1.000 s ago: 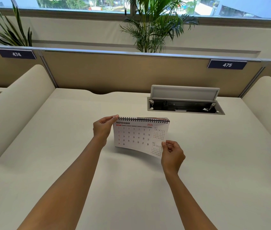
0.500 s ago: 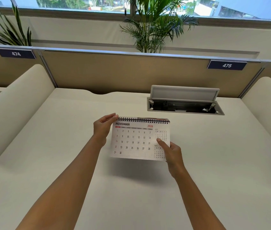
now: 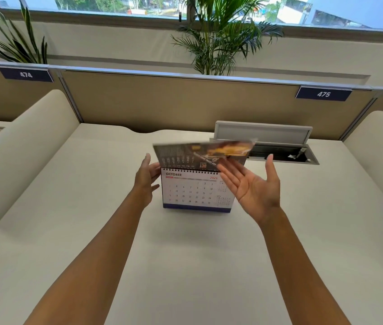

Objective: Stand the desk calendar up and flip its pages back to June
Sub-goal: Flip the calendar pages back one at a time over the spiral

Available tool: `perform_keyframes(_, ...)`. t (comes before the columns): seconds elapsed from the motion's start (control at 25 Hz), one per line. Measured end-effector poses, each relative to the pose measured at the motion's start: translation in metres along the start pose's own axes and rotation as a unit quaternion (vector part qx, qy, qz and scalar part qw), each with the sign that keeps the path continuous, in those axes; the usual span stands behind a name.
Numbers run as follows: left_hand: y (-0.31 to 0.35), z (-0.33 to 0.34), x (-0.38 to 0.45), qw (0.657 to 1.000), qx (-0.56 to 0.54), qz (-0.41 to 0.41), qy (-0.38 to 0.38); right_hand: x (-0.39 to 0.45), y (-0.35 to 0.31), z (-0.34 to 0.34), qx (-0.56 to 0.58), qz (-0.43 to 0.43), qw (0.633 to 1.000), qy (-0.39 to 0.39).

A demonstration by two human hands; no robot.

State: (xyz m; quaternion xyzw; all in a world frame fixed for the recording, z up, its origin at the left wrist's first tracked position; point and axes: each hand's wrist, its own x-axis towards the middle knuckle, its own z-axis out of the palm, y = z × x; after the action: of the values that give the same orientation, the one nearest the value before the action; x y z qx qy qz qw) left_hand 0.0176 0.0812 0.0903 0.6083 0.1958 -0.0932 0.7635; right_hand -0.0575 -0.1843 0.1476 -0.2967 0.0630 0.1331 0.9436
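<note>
The desk calendar (image 3: pixel 192 193) stands upright on the white desk (image 3: pixel 185 254), its spiral binding on top and the OCTOBER 2026 page facing me. One page (image 3: pixel 199 153) is swung up above the binding, blurred, its dark printed back toward me. My left hand (image 3: pixel 144 181) is at the calendar's upper left corner, fingers straight and touching its edge. My right hand (image 3: pixel 253 186) is palm up with fingers spread, fingertips under the lifted page's right part.
An open cable hatch (image 3: pixel 279 151) with a raised lid lies in the desk just behind and right of the calendar. A tan partition (image 3: pixel 162 104) with number plates 474 and 475 closes the back. Cream side dividers (image 3: pixel 21 146) flank the desk. Plants stand behind.
The NOVEMBER page that my right hand pinched at its lower corner has been flipped up over the binding, showing OCTOBER. My right hand let go and opened palm up. My left hand stayed put.
</note>
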Motion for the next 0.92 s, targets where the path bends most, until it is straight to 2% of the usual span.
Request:
perform_keyframes(0.16,-0.005,0.003,-0.002,0.999,-0.007,0.022,0.029,0.019,-0.002,0.011,0.002,-0.002,1.0,0.01)
perform_keyframes(0.32,-0.008,0.004,-0.002,0.997,0.037,0.048,0.054,0.029,0.005,0.005,0.004,-0.006,0.999,0.039)
perform_keyframes(0.44,-0.01,0.003,-0.001,0.995,0.05,0.062,0.054,0.032,0.016,-0.008,-0.058,-0.085,0.99,0.1)
perform_keyframes(0.52,-0.01,0.003,0.0,0.995,0.052,0.059,0.061,0.032,0.029,-0.023,-0.149,-0.173,0.957,0.179)
perform_keyframes(0.6,-0.009,0.004,-0.001,0.995,0.046,0.054,0.07,0.029,0.044,-0.038,-0.25,-0.233,0.897,0.28)
perform_keyframes(0.68,-0.009,0.006,-0.001,0.995,0.037,0.05,0.076,0.026,0.058,-0.054,-0.308,-0.243,0.843,0.369)
perform_keyframes(0.72,-0.009,0.006,-0.001,0.995,0.032,0.048,0.078,0.026,0.065,-0.062,-0.328,-0.23,0.828,0.392)
perform_keyframes(0.8,-0.007,0.007,-0.001,0.996,0.022,0.038,0.081,0.03,0.078,-0.077,-0.369,-0.174,0.823,0.395)
perform_keyframes(0.92,-0.004,0.009,-0.001,0.996,0.015,0.026,0.084,0.031,0.094,-0.089,-0.458,-0.09,0.813,0.348)
